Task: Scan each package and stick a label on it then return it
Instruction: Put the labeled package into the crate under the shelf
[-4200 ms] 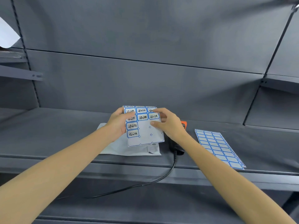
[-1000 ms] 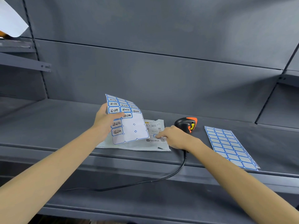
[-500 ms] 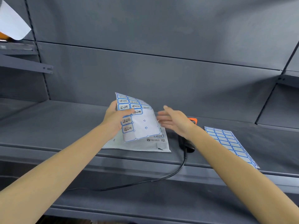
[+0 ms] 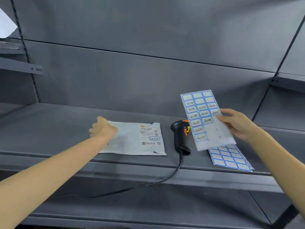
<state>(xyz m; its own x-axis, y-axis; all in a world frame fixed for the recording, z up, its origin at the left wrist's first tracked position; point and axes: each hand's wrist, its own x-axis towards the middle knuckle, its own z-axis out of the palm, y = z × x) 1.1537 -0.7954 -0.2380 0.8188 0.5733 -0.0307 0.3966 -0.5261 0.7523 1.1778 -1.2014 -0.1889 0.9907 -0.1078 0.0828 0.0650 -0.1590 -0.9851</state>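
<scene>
A flat white mailer package [image 4: 132,139] lies on the grey shelf [image 4: 49,129], with a blue-framed label [image 4: 154,138] stuck on its shipping slip. My left hand [image 4: 103,128] rests at the package's far left corner with curled fingers; whether it grips the edge is unclear. My right hand [image 4: 237,123] holds a partly used sheet of blue-bordered labels [image 4: 203,119] up above the shelf, to the right of the scanner. The black and orange barcode scanner [image 4: 179,136] lies on the shelf between package and sheet.
A second, full label sheet [image 4: 229,158] lies flat at the shelf's right front edge, under the held sheet. The scanner's black cable [image 4: 148,184] hangs over the front edge to the lower shelf. A white package [image 4: 6,27] shows at top left.
The label sheet passed from my left hand to my right hand and moved right, over the spare sheet. My left hand dropped to the package's left corner. A label now sits on the package.
</scene>
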